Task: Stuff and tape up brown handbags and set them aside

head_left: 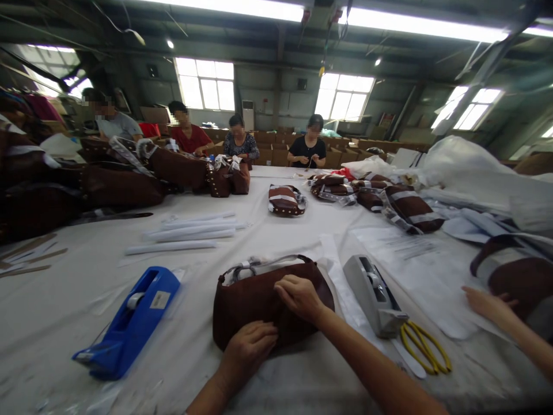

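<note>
A dark brown handbag [254,300] lies on the white table [199,357] right in front of me, its handle wrapped in clear plastic. My left hand [248,346] rests on the bag's near lower edge with the fingers curled against the fabric. My right hand [300,297] presses on the bag's upper middle, fingers bent and gripping the material. Both hands are closed on the bag.
A blue tape dispenser [132,323] stands at my left, a grey tape dispenser [374,294] and yellow scissors [425,346] at my right. A co-worker's hand [488,305] reaches in beside another brown bag [518,276]. More bags and paper rolls [190,233] lie farther back, where several people sit.
</note>
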Motion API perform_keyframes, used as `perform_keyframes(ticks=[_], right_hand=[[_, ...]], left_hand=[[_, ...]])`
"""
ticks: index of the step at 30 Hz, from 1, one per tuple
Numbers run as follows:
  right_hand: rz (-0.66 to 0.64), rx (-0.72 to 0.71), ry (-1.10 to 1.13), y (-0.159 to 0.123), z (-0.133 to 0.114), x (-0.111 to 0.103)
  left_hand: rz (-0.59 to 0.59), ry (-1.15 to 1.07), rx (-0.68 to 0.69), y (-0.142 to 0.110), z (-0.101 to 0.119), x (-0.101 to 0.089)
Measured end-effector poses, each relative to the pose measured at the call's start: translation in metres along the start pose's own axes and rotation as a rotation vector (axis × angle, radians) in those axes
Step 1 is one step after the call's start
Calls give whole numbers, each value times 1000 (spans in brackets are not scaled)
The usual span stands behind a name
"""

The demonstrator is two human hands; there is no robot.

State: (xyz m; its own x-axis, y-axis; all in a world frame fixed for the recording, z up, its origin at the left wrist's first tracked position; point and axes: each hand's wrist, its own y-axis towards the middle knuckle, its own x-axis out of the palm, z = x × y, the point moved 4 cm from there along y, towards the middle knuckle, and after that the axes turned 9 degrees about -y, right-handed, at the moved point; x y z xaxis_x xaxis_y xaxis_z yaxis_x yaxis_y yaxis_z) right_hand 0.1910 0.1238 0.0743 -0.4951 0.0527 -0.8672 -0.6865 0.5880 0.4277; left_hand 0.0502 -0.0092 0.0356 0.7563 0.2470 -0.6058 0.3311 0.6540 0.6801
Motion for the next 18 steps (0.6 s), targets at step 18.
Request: perform_keyframes(ticks=[18], right_hand=[[-30, 115, -405, -38, 1, 6]], left_hand=[[-149, 592, -371, 1, -45, -17]])
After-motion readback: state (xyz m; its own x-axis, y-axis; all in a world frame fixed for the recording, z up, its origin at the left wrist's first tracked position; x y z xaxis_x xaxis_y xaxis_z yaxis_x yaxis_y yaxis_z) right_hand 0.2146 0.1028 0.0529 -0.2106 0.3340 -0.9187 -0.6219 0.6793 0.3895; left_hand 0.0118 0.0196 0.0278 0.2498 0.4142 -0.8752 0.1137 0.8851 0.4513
